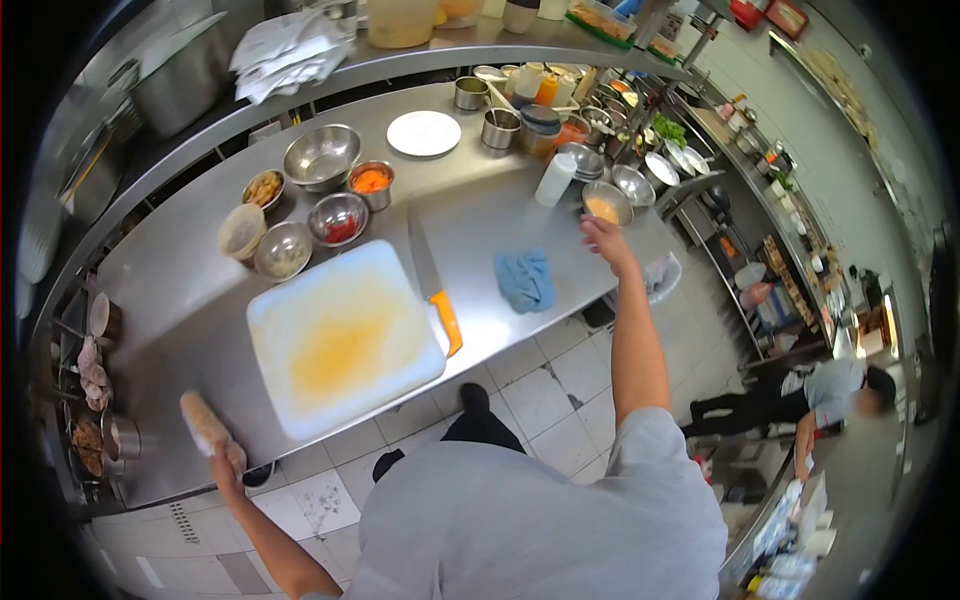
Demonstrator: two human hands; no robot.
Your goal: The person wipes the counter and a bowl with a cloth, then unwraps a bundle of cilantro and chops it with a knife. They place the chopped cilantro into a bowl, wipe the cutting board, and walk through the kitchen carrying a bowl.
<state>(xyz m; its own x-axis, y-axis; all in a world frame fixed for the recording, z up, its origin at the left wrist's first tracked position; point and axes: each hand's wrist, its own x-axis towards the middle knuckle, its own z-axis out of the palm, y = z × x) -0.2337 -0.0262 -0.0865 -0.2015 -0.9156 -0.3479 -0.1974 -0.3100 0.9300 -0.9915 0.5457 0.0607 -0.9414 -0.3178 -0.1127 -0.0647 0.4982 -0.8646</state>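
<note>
My left hand [228,474] is closed on the near end of a long pale-brown package [208,425], which looks wrapped in clear plastic, at the table's front left edge. What is inside it I cannot make out. Far to the right, my right hand [606,242] grips the near rim of a small metal bowl [622,197] with orange-yellow sauce in it. A white squeeze bottle [556,180] stands just left of that bowl. Between my hands lie a white cutting board [400,300] stained yellow, a knife [433,285] with an orange handle, and a crumpled blue cloth [525,280].
Metal bowls [322,157] and tubs of ingredients stand behind the board, near a white plate [424,133]. Sauce containers crowd the back right. A shelf [400,55] runs above the table's back. Another person [835,390] stands at the far right.
</note>
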